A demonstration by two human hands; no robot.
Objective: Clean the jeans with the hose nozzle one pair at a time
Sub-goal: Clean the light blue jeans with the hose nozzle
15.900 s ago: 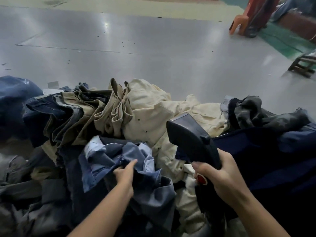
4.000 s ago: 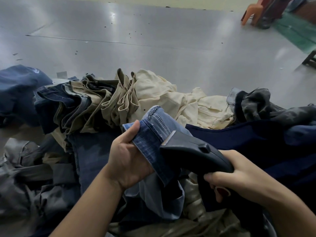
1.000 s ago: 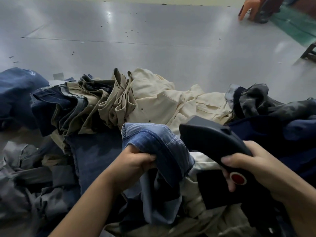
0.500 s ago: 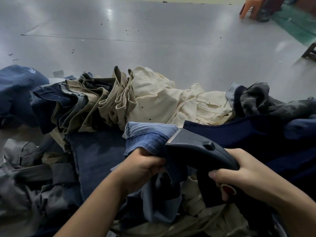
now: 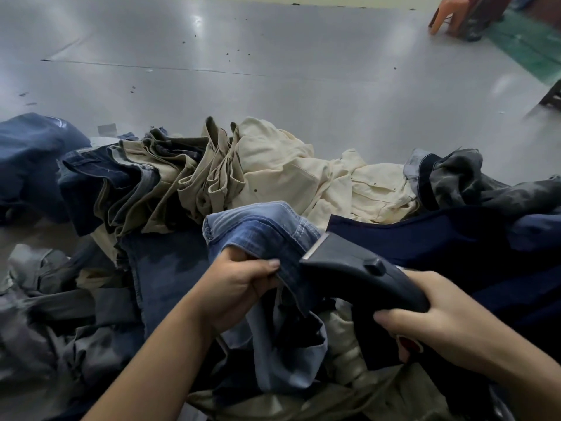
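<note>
Head view shows a big heap of trousers spread on a grey shiny floor (image 5: 273, 71). Far to the left of the left hand lie dark blue folded jeans (image 5: 97, 183) and grey crumpled trousers (image 5: 45, 299), and behind the hand lie the beige and cream cotton trousers (image 5: 273, 174).

The left hand (image 5: 239, 287) is closed in a fist around a bunch of the light blue washed denim jeans (image 5: 258, 229); this cloth rises over the knuckles and also hangs down under the hand. Just to the right of this hand, the flat mouth of the dark grey plastic hose nozzle (image 5: 358, 271) touches the blue denim or is very close to it; I cannot tell which. The right hand (image 5: 440, 314) grips the rear part of the nozzle, fingers curled under it, and a red button shows partly under these fingers.

I think several things could go wrong. The denim is bunched, so the folds inside the fist may stay uncleaned. The nozzle mouth is near the left fingers (image 5: 267, 265), and it could catch them. The navy blue cloth (image 5: 440, 238) beyond the right hand and the cream trousers under the nozzle could be treated by mistake, so that not only one pair is cleaned at a time.
</note>
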